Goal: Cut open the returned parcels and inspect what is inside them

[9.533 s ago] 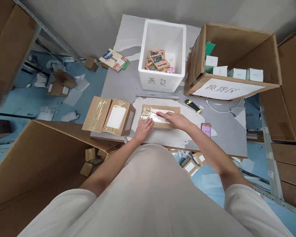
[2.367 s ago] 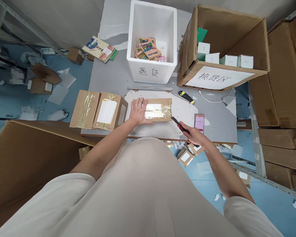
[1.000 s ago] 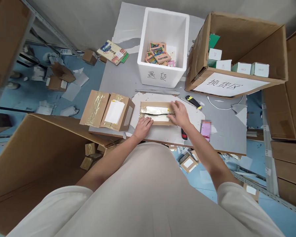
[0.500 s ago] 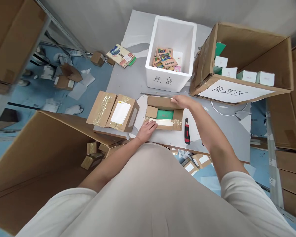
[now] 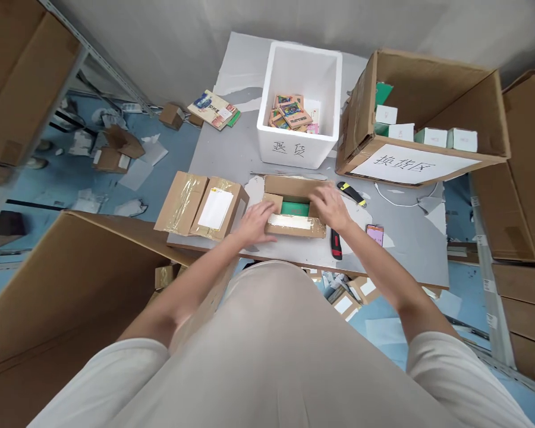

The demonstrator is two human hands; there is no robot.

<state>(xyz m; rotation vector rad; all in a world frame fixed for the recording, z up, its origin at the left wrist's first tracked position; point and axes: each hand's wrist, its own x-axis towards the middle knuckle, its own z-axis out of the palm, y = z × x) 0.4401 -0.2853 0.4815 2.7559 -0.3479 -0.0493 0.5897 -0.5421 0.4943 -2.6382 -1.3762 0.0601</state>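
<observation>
A small opened cardboard box (image 5: 301, 231) lies in front of me on the table, its back flap raised and a green item (image 5: 295, 208) showing inside. My left hand (image 5: 255, 223) holds the box's left end, fingers over the left flap and thumb low near the front corner. At the right end, my right hand (image 5: 330, 207) has its fingers curled over the short flap. Just right of the box lies a red and black utility knife (image 5: 336, 245). A yellow and black utility knife (image 5: 351, 194) rests behind my right hand.
Two taped cartons (image 5: 213, 208) stand at left. Behind are a white foam bin (image 5: 301, 148) with small packs and a large carton (image 5: 490, 156) holding white-ended boxes. A phone (image 5: 375, 234) lies right of my forearm; booklets (image 5: 211, 109) lie back left. A big open carton (image 5: 71, 285) is beside me.
My right hand has come from the raised back flap to the right short flap. My left hand has shifted from the front panel to the left end. The view has moved slightly.
</observation>
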